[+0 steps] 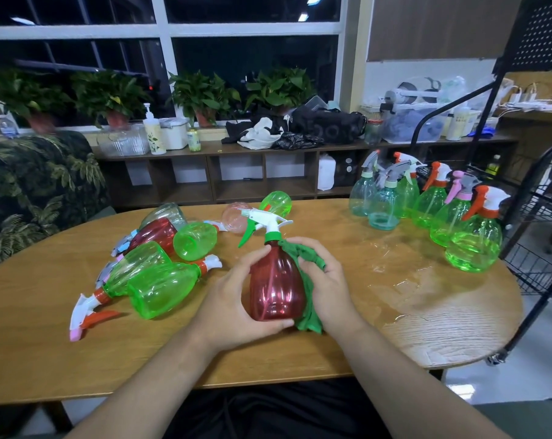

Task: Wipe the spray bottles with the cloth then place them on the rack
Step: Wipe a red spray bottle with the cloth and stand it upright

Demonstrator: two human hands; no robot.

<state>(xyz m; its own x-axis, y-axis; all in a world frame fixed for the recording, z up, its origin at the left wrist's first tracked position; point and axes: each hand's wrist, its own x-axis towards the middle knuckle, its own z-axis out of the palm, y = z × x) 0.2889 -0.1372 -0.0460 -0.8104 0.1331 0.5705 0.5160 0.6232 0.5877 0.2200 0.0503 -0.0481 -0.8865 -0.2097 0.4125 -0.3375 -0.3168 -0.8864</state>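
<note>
A red spray bottle (276,286) with a white and green trigger head is held upright over the middle of the wooden table (47,327). My left hand (233,307) grips its body from the left and below. My right hand (327,282) presses a green cloth (308,312) against the bottle's right side, fingers curled round the cloth. Several bottles, green and red, lie on their sides at the left (160,288). Several more stand upright at the table's right end (474,239), beside a black wire rack (540,217).
Wet patches glisten on the table's right part (404,289). A pale pink bottle (236,217) and a green one (276,202) lie at the far edge. A leaf-patterned sofa (37,191) is at the left, and a cluttered low shelf (268,150) runs behind.
</note>
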